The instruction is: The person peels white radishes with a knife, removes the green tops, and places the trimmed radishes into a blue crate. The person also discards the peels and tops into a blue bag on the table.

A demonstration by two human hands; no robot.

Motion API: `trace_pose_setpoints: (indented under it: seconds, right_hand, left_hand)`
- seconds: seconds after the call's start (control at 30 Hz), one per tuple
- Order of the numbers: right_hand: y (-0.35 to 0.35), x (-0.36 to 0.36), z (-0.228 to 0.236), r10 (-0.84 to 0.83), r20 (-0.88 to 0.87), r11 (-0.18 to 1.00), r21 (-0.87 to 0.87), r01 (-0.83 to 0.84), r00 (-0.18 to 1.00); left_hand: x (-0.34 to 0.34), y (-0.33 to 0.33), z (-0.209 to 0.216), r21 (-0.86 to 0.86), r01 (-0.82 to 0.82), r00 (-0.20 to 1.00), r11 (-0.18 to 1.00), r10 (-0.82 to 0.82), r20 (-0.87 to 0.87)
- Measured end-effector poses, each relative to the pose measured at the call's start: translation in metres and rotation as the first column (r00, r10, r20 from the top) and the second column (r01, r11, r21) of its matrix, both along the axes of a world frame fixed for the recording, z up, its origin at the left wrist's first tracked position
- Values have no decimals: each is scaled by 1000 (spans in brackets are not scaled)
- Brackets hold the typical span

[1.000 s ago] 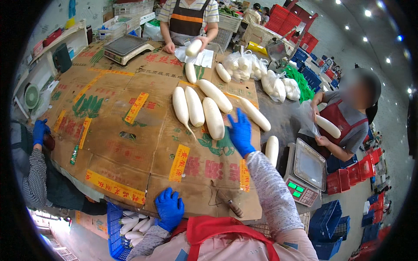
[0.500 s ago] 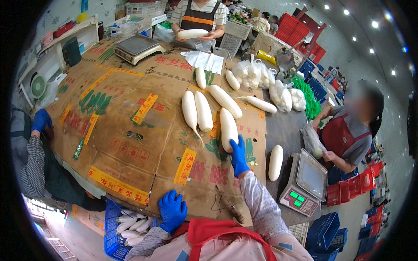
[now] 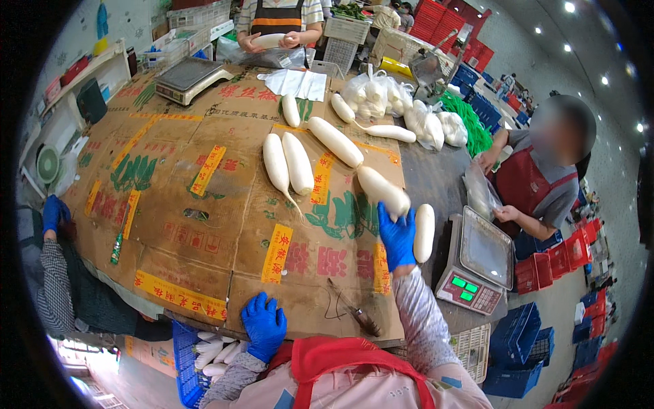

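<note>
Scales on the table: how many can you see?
2. One grey scale sits at the far left of the cardboard; one white scale sits at the right edge. Others may be hidden.

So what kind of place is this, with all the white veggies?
Probably a vegetable market or packing stall. White radishes lie on a cardboard-covered table, weighing scales stand at its edge, and plastic crates are stacked around.

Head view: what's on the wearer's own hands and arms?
Both the left hand and right hand wear bright blue rubber gloves. The forearms are covered by grey-white patterned sleeves, gathered at the wrists. A red apron strap shows over a pink top at the lower edge.
</note>
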State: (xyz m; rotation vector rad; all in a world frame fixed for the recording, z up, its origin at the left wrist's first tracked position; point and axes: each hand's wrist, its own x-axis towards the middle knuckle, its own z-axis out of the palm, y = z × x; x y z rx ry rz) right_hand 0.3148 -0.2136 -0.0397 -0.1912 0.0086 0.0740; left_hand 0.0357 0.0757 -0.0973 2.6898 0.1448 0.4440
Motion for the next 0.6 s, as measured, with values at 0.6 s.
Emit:
trace_pose_setpoints:
  seconds: [0.6]
  right_hand:
    - [-108, -69, -38, -312, 572, -810, -577, 102, 758]
  left_hand:
    - [2, -7, 4, -28, -27, 1000, 999, 26, -17]
